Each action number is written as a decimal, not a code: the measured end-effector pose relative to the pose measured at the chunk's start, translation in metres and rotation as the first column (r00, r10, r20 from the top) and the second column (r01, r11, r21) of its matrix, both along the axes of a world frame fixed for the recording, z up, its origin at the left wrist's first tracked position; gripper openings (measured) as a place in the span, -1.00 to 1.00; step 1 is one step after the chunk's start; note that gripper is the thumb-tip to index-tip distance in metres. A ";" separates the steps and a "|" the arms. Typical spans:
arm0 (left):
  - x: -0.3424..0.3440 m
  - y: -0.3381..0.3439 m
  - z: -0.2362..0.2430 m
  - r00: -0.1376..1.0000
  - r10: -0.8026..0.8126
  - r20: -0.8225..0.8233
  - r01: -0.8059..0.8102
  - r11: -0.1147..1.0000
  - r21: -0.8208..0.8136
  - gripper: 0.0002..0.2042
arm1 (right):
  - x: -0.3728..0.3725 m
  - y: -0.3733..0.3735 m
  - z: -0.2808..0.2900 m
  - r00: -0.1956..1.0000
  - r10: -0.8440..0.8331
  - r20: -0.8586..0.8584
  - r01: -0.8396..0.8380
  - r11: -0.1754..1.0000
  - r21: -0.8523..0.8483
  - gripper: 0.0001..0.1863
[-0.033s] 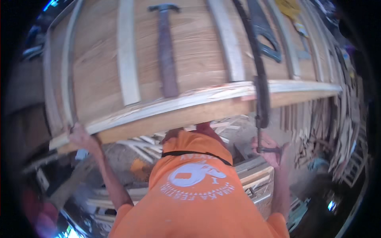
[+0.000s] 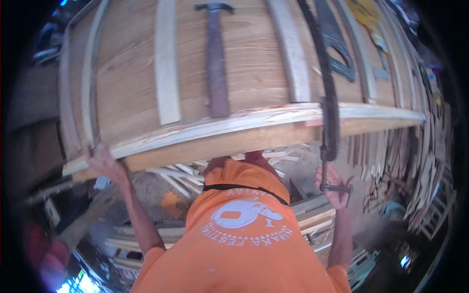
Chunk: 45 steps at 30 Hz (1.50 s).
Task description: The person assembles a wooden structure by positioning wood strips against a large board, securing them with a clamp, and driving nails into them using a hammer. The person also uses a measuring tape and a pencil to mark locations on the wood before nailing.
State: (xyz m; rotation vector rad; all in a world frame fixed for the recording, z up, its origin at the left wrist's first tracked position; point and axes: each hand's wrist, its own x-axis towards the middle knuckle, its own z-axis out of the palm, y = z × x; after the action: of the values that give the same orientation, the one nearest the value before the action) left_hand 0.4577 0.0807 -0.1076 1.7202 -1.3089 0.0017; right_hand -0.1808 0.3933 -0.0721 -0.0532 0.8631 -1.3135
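Observation:
A wooden panel [image 2: 132,73] with pale strips across it spans the upper part of the view. My left hand [image 2: 105,162] is closed over its near left corner, gripping the front wooden rail [image 2: 195,137]. A dark bar clamp [image 2: 331,122] crosses the rail right of the middle, its threaded screw hanging below. My right hand [image 2: 334,193] is under the rail, palm up, around the clamp's sliding handle [image 2: 337,187]; some fingers lie behind the screw. On the panel rest a claw hammer [image 2: 216,63] and a handsaw [image 2: 338,49].
A yellow-handled tool [image 2: 366,17] lies at the panel's far right. Loose wood offcuts [image 2: 171,178] litter the floor beneath the rail. Many wooden strips [image 2: 386,156] stand or lie at the right. A reddish shape [image 2: 49,259] is at the lower left.
The whole view has shifted slightly, so panel and tools sit a little further right. My left hand keeps its grip; my right hand stays at the clamp handle.

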 end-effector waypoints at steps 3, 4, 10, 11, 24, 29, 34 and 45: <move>-0.034 0.008 0.042 0.999 0.032 -0.011 -0.032 0.999 -0.008 -0.44 | -0.012 0.109 -0.162 0.886 -0.358 -0.294 0.449 0.818 0.360 -0.39; -0.040 -0.001 0.032 0.997 0.035 -0.067 -0.034 0.999 0.019 -0.44 | -0.040 0.196 -0.216 0.921 -0.235 -0.310 0.343 0.865 0.366 -0.55; -0.016 0.008 0.030 0.995 0.079 0.055 -0.080 0.997 0.006 -0.47 | 0.088 0.176 -0.225 0.846 0.332 -0.417 0.034 0.748 0.663 -0.74; -0.019 0.003 0.019 0.997 0.050 0.054 -0.050 0.999 0.012 -0.48 | 0.098 0.149 -0.208 0.793 0.362 -0.490 0.044 0.768 0.639 -0.73; -0.028 0.001 0.014 0.971 -0.058 -0.234 0.044 0.997 -0.065 -0.47 | 0.190 -0.125 0.051 0.578 0.076 -0.812 0.315 0.898 0.308 -0.12; -0.001 0.000 -0.002 0.998 -0.035 -0.053 0.030 0.996 -0.088 -0.51 | 0.180 -0.165 0.068 0.610 0.028 -0.792 0.328 0.901 0.285 -0.16; 0.049 -0.003 -0.033 0.996 -0.019 0.082 0.026 0.996 -0.085 -0.56 | 0.188 -0.183 0.061 0.546 0.134 -0.827 0.267 0.908 0.323 -0.14; 0.147 0.000 -0.057 0.879 -0.195 0.434 0.199 0.979 0.037 -0.52 | 0.207 -0.198 0.048 0.055 0.444 -0.894 0.381 0.819 0.430 0.19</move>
State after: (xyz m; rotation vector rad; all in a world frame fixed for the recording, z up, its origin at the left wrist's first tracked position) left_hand 0.6043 0.0807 -0.1648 1.6249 -1.8074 0.2923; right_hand 0.0257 0.1948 -0.0243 -0.6059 2.5398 -0.6661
